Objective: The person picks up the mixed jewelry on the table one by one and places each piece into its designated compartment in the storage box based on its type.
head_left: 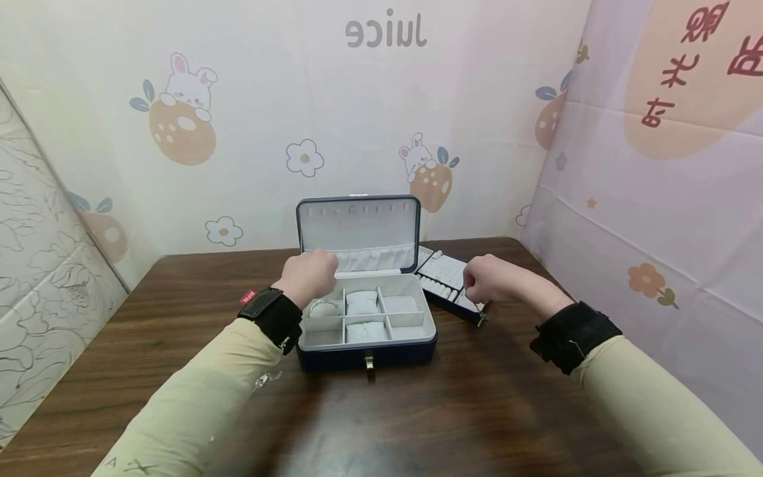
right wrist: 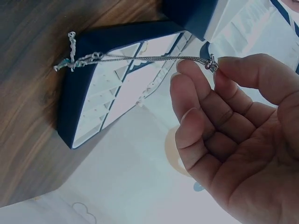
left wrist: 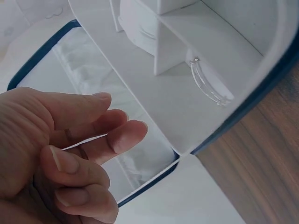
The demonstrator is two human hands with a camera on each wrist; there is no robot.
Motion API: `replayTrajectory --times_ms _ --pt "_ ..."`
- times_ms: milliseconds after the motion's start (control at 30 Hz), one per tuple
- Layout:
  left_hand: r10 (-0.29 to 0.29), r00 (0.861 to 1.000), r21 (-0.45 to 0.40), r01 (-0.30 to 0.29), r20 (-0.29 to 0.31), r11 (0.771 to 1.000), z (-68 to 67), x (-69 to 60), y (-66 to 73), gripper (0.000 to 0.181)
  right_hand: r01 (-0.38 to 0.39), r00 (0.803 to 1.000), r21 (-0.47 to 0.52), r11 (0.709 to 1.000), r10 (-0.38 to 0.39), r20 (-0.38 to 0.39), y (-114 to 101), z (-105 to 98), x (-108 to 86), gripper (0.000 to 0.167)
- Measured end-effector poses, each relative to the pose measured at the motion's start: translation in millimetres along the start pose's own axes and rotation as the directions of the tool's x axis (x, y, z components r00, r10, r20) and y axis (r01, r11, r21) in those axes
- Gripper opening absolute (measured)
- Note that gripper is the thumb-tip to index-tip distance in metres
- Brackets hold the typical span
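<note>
A silver chain necklace (right wrist: 154, 59) with a pendant end hangs from my right hand (head_left: 497, 281), pinched by thumb and forefinger. It hangs over the end of a dark blue jewelry tray (head_left: 471, 317) that rests right of the jewelry box. My left hand (head_left: 312, 273) hovers above the left rear of the open dark blue jewelry box (head_left: 366, 361). Loosely bent, its fingers hold nothing in the left wrist view. Inside a left compartment lies a silver bangle (left wrist: 198, 81). White cushions (head_left: 362, 303) fill the middle compartments.
The raised lid (head_left: 357, 232) stands behind the box, near the printed wall cloth (head_left: 256, 185). Small shiny jewelry (head_left: 262, 380) lies on the brown wooden table (head_left: 387, 424), partly beneath my left forearm in the head view.
</note>
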State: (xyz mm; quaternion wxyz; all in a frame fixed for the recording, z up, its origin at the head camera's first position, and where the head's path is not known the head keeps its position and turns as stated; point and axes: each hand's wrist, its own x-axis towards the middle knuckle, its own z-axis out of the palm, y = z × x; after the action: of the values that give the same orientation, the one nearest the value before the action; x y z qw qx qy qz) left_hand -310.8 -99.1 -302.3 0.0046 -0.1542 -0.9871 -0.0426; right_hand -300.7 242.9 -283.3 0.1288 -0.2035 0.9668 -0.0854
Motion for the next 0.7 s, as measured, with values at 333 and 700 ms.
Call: replayTrajectory --times_ms 333,700 --pt "0.03 0.999 -0.021 -0.031 -0.021 0.999 -6.3 -2.8 7.1 0.029 0.015 0.999 -0.01 1.0 -0.015 -0.043 -3 -6 -1.9 0.011" --pt "0.059 0.995 -0.067 -0.064 -0.076 0.996 -8.9 -3.6 13.7 0.044 0.013 0.997 0.032 0.999 -0.011 -0.077 -7 -16 -6.3 0.01"
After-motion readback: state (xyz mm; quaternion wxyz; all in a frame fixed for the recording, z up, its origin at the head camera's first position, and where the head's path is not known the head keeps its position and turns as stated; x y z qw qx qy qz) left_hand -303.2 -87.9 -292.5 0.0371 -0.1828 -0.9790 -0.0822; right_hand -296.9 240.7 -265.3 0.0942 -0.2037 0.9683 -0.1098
